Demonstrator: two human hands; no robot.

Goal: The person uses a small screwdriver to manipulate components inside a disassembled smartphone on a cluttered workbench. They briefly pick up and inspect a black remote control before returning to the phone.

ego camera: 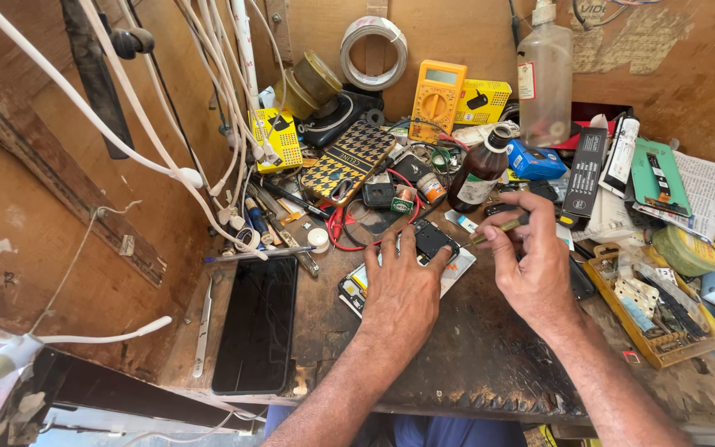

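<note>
Pressing down on an opened phone (430, 248) at the bench's (490, 364) middle, the left hand (401, 290) lies flat, fingers spread, gripping nothing. Its small black part (432, 237) looks light, thin and fragile, best steadied by the edges. The right hand (531, 257) pinches a slim tool (498, 228) between thumb and fingertips, tip just beside the part.

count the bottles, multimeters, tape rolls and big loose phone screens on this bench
bottles: 2, a clear one and a brown one
multimeters: 1, orange-yellow
tape rolls: 1, hung on the wall
loose phone screens: 1, black
total: 5
</note>
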